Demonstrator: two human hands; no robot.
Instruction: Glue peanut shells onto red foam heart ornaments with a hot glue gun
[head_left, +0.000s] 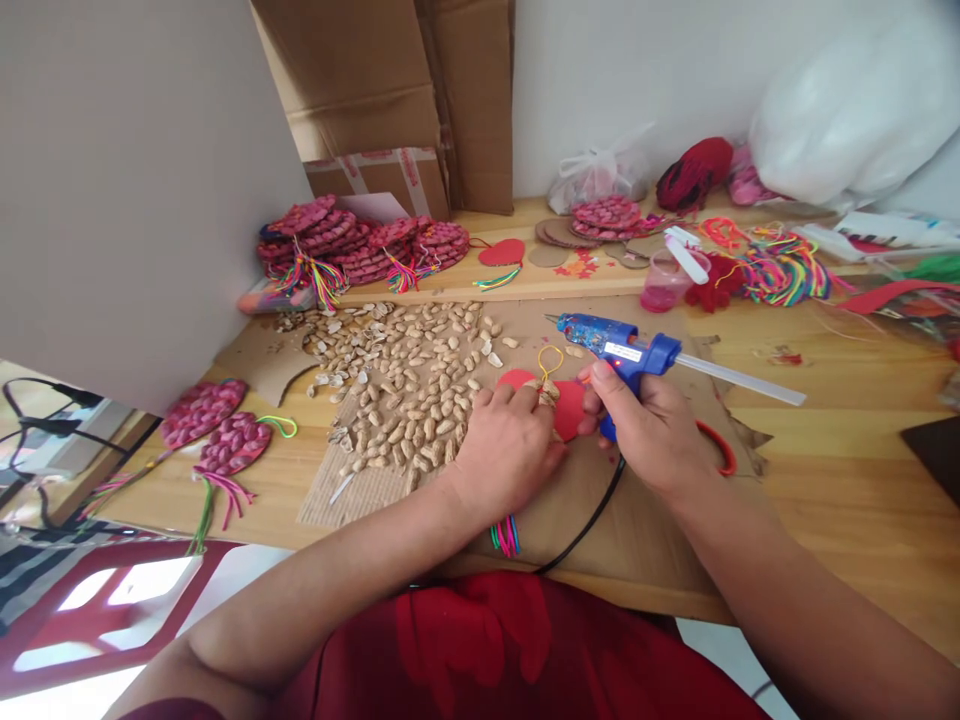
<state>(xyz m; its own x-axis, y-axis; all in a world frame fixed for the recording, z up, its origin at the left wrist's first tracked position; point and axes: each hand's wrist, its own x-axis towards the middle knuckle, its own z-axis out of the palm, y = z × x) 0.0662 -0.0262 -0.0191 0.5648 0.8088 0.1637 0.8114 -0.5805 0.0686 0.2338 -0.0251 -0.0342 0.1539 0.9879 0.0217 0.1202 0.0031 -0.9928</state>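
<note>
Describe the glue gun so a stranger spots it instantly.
On the wooden table, right of the scattered peanuts, find the right hand. It grips the hot glue gun by its handle. Its blue body, white label and the pale glue stick jutting from its rear set it apart from its neighbours.

I am holding a glue gun (600, 332) of smooth, glossy plastic; rough peanuts (431, 452) are lying on matt cardboard (649, 535).

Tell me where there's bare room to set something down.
Widest: bare wood right of the brown cardboard sheet, bordered by the right forearm and dark flat piece. Narrower: the wood strip between the pink ornaments and corrugated cardboard. Crowded: under the peanuts, around the left hand, right hand and glue gun, along the back ledge.
</note>
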